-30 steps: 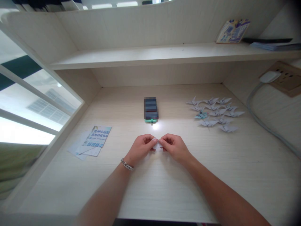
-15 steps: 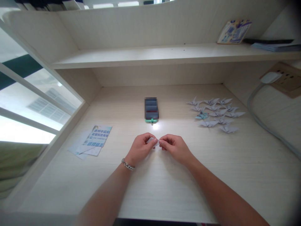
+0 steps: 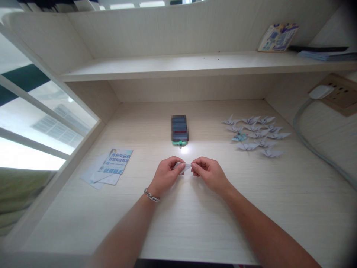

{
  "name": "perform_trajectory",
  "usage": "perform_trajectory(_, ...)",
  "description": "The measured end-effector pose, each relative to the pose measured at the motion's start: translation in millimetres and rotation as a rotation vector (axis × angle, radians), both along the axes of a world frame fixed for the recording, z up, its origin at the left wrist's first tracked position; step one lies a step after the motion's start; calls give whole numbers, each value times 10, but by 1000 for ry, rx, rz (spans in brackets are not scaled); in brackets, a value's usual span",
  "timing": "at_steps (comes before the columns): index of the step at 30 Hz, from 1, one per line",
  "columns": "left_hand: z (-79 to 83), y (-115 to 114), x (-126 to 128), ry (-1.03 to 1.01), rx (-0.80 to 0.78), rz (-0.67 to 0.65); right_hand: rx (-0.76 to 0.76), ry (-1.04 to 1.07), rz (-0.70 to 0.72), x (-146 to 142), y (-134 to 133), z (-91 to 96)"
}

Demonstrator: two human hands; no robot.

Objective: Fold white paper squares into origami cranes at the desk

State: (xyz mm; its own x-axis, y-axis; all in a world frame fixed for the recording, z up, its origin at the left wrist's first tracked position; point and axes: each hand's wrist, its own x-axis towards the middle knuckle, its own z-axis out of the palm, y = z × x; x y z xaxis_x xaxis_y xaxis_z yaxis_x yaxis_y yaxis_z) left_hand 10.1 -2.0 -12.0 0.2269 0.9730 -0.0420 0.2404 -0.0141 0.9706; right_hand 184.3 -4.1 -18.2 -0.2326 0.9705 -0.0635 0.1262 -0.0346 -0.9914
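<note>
A small folded white paper (image 3: 186,167) is held between my two hands above the desk, narrowing to a point on the right. My left hand (image 3: 169,172) pinches its wider part between thumb and fingers; a chain bracelet is on that wrist. With thumb and forefinger, my right hand (image 3: 208,172) grips the pointed right end. Fingers cover part of the paper. Off to the right lie several folded paper cranes (image 3: 258,133) in loose rows, mostly white, one of them teal (image 3: 240,137).
Beyond my hands lies a phone (image 3: 180,128) with a lit spot at its near end. Leaflets and paper sheets (image 3: 115,165) rest at left. A shelf (image 3: 178,67) spans the back. On the right wall a cable (image 3: 306,139) hangs from a socket (image 3: 344,93).
My right hand has shifted slightly right, away from my left, and more of the paper's pointed part now shows between them. My left hand has hardly moved.
</note>
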Motion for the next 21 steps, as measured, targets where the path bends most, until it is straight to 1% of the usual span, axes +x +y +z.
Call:
perform_trajectory(5,54,-18,15,99,27,-30,61,-91,1,1,-13,-3)
perform_trajectory(10,92,-49,32,181,107,-19,29,-77,84,-2,-13,16)
perform_trajectory(12,92,-52,36,183,113,-21,55,-115,100,-2,-20,39)
perform_trajectory(17,81,-46,43,99,46,-55,164,-223,53,-2,-47,92)
perform_trajectory(19,89,-51,49,101,57,-47,188,-232,47,-3,-51,100)
perform_trajectory(21,103,-61,55,130,92,-28,178,-220,54,-4,-52,100)
